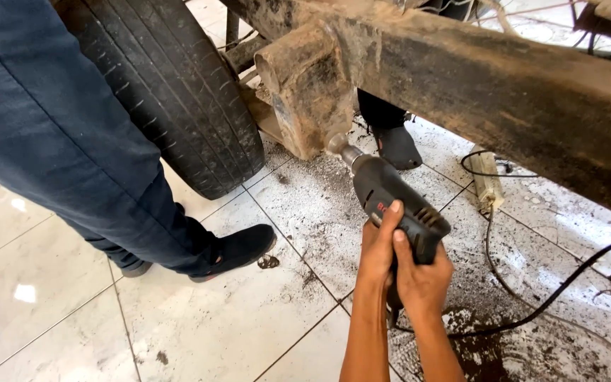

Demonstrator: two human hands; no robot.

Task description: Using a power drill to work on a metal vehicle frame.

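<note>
Both hands' fingers (390, 216) clasped round a drill (390, 194), above dusty white floor tiles (206, 325).

Drill (390, 194) held low centre, both hands side by side on it: left hand (380, 247), right hand (422, 279). Drill tip against bracket (305, 92) under beam (503, 85). Tyre (178, 85) left of bracket. Person's leg (58, 134) left of tyre, shoe (238, 249) on floor (199, 325). Power strip (487, 178) on floor right of drill, under beam.

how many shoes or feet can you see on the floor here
3. A black shoe on the white tiles by the tyre, a second shoe's heel mostly hidden behind the trouser leg, and a dark socked foot behind the rusty beam. Others may be hidden.
</note>
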